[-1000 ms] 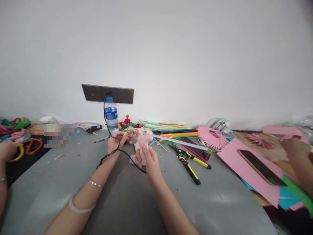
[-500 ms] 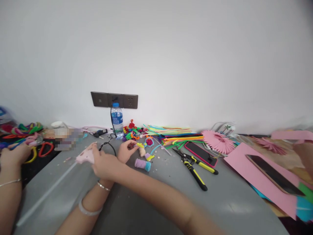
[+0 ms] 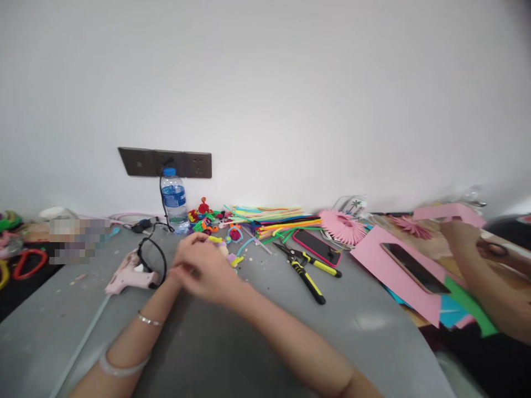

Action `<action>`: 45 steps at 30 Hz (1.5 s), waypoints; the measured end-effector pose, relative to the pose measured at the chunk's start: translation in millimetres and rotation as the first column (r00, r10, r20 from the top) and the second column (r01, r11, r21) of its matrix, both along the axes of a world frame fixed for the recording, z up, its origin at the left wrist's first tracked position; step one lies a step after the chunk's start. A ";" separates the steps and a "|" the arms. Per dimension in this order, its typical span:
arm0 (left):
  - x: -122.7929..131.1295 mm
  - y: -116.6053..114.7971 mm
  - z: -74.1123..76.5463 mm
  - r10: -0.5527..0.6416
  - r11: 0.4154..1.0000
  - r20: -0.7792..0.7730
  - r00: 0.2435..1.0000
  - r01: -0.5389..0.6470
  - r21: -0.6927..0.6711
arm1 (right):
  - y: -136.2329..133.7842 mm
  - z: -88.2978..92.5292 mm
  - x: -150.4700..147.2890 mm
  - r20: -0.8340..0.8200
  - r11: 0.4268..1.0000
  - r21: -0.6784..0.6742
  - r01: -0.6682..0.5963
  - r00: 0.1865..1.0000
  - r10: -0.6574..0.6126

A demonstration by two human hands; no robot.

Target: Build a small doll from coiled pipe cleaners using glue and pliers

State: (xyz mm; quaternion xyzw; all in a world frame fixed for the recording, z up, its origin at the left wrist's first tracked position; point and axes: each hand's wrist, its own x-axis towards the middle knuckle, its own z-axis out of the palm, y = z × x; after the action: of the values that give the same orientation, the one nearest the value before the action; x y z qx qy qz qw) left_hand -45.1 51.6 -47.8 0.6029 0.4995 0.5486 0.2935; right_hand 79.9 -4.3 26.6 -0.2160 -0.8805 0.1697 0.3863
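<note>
My left hand [image 3: 188,243], bracelets on its wrist, is closed on a small fuzzy pipe-cleaner piece [image 3: 215,239] with yellow ends; its fingertips are partly hidden by my other hand. My right hand [image 3: 209,276] crosses in front of it, blurred, thumb and fingers apart with nothing seen in them. A pink hot glue gun [image 3: 131,275] lies on the table to the left, a long pale glue stick [image 3: 85,337] sticking out of its back. Beyond my hands lie a blue pipe-cleaner loop [image 3: 235,234] and a pile of small colourful pipe-cleaner pieces [image 3: 205,220].
A water bottle [image 3: 174,202] stands by the wall socket [image 3: 166,162]. Rightward are a pipe-cleaner bundle [image 3: 286,221], yellow-black pliers [image 3: 307,276], a pink-cased phone [image 3: 317,247] and pink paper [image 3: 373,251] under another phone [image 3: 415,268]. Another person's arm [image 3: 481,276] reaches in with pink paper.
My right hand has put the glue gun down on the table and moved right, over to my left hand. The view has swung right, and the other person's arm at right shows more.
</note>
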 end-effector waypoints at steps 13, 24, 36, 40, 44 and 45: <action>6.5 -9.5 17.7 -0.009 0.993 0.139 0.990 0.025 -0.119 | 66.5 -40.1 152.5 0.294 0.848 -0.469 0.245 0.949 -0.112; 17.1 -18.4 20.1 -0.037 0.996 0.071 0.997 0.042 -0.084 | 65.1 -52.0 157.3 0.340 0.858 -0.414 0.305 0.926 -0.165; 24.3 -26.8 21.8 -0.041 0.996 -0.046 0.998 0.037 -0.085 | 56.8 -44.3 155.0 0.422 0.873 -0.345 0.345 0.888 -0.184; 29.8 -27.8 25.6 -0.062 0.992 0.039 0.997 0.066 -0.104 | 56.1 -42.1 147.8 0.188 0.817 -0.517 0.255 0.965 -0.182; 37.0 -31.7 27.0 -0.113 0.980 0.076 0.991 0.123 -0.154 | 50.6 -41.2 127.6 -0.134 0.741 -0.660 0.124 0.951 -0.278; 38.5 -32.7 26.3 -0.120 0.978 0.081 0.989 0.132 -0.159 | 48.3 -41.4 122.1 -0.182 0.732 -0.674 0.103 0.937 -0.299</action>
State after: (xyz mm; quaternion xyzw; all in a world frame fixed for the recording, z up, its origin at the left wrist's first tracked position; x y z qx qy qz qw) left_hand -6.6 18.9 -21.5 0.5875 0.4929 0.5069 0.3937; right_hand 202.0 44.0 -14.8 -0.4060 -0.6728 0.4522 0.4219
